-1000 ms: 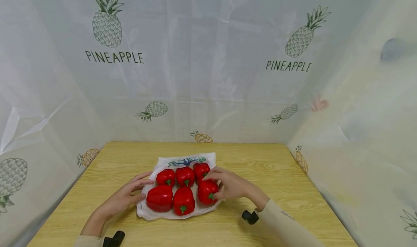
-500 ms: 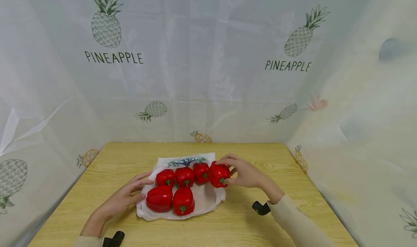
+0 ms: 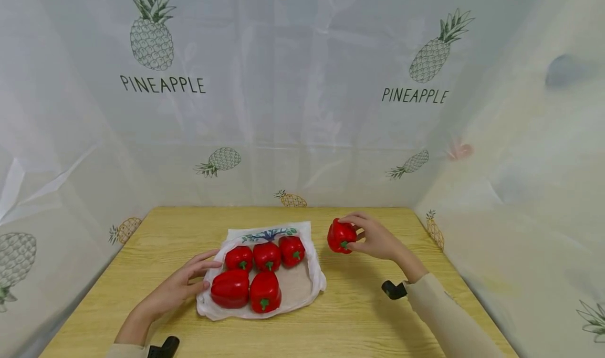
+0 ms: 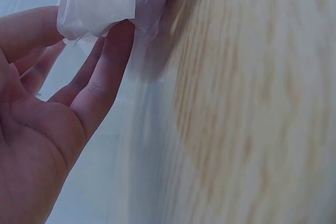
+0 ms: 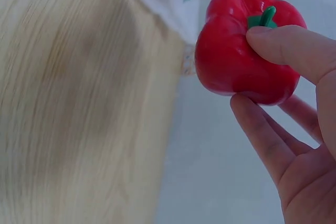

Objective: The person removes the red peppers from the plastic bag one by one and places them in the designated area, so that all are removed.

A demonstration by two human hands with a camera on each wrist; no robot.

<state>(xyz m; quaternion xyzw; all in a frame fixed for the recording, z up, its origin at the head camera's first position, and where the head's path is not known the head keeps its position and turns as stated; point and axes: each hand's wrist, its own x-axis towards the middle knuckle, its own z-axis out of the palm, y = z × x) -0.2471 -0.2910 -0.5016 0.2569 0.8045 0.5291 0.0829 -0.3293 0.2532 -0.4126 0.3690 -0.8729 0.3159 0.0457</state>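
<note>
Red bell pepper [image 3: 339, 235], glossy, up in the right hand [image 3: 375, 238]: thumb against the green stem [image 5: 266, 18], fingers curled to the opposite side, a firm pinch. Pepper is held above the table [image 3: 368, 321], clear of it, just right of a white bag [image 3: 316, 276] with rolled edges and a blue-and-green tree print [image 3: 269, 235] at the back.

Left hand [image 3: 186, 282] at the bag's left edge: fingers loose and apart, fingertips and thumb touching the thin white material. Left wrist view shows the same contact close up.

Inside the bag, three back-row peppers [image 3: 267, 255] side by side, stems toward the near edge. Two front peppers [image 3: 265, 294] sit before them, left of a beige patch of base. Wood-grain tabletop; pale curtain [image 3: 264, 111] behind, printed with pineapples. Black device [image 3: 394, 290] at each wrist, beige sleeves [image 3: 449, 316].
</note>
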